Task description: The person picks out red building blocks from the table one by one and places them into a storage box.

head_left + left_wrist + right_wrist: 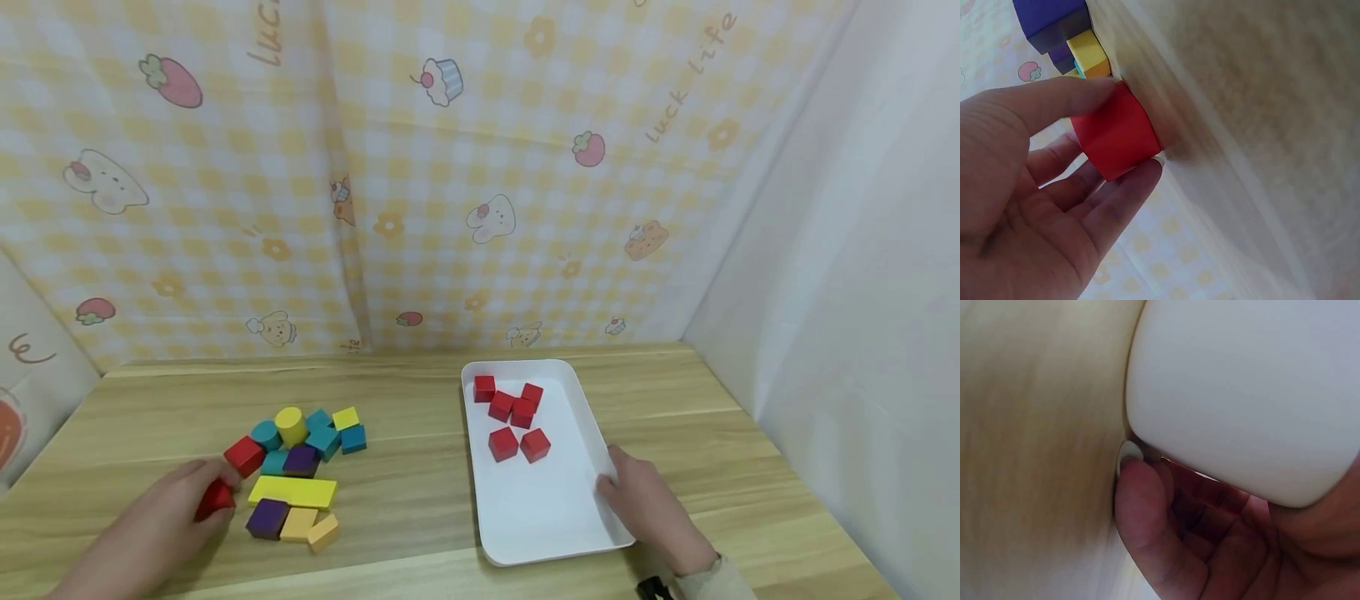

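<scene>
Between its thumb and fingers my left hand pinches a red block at the left of the table. Just beyond those fingers sits another red block, at the edge of a group of coloured blocks. My right hand grips the right side of a white tray, thumb over the rim; in the right wrist view its curled fingers lie against the tray's outer side. Several red cubes lie in the tray's far half.
Beside the left hand stand a yellow cylinder, a long yellow block, purple blocks, teal blocks and light orange blocks. A patterned cloth hangs behind the wooden table. A pale wall borders the right.
</scene>
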`<move>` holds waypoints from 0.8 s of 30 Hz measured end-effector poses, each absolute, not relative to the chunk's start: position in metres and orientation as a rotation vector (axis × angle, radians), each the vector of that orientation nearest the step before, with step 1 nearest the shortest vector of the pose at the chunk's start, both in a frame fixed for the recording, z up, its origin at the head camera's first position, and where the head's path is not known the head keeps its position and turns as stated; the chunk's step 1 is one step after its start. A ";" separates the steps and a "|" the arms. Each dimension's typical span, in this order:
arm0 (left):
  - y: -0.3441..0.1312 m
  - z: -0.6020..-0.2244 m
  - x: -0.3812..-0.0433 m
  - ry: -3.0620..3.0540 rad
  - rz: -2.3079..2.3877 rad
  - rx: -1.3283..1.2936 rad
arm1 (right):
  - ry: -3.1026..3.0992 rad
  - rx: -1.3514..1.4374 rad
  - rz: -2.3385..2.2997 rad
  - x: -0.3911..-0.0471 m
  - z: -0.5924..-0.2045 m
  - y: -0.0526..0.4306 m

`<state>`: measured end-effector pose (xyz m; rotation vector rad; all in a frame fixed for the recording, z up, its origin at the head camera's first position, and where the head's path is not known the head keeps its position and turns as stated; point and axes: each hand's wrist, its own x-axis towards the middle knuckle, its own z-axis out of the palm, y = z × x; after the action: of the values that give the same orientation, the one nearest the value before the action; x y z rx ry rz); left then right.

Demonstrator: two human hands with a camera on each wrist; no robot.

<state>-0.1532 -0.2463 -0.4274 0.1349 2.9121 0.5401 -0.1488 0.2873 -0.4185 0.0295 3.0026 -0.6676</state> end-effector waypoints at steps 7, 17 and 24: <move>-0.244 -0.428 -0.155 2.908 0.534 0.134 | 3.003 0.036 -0.670 -0.149 -0.418 0.287; -0.244 -0.423 -0.149 2.938 0.504 0.213 | 3.002 0.035 -0.694 -0.148 -0.416 0.287; -0.233 -0.404 -0.146 2.973 0.475 0.247 | 2.996 0.032 -0.700 -0.148 -0.417 0.287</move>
<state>-0.1464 -0.2330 -0.4044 0.2473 2.9734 0.4749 -0.1479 0.2874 -0.4167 0.0322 2.9958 -0.7000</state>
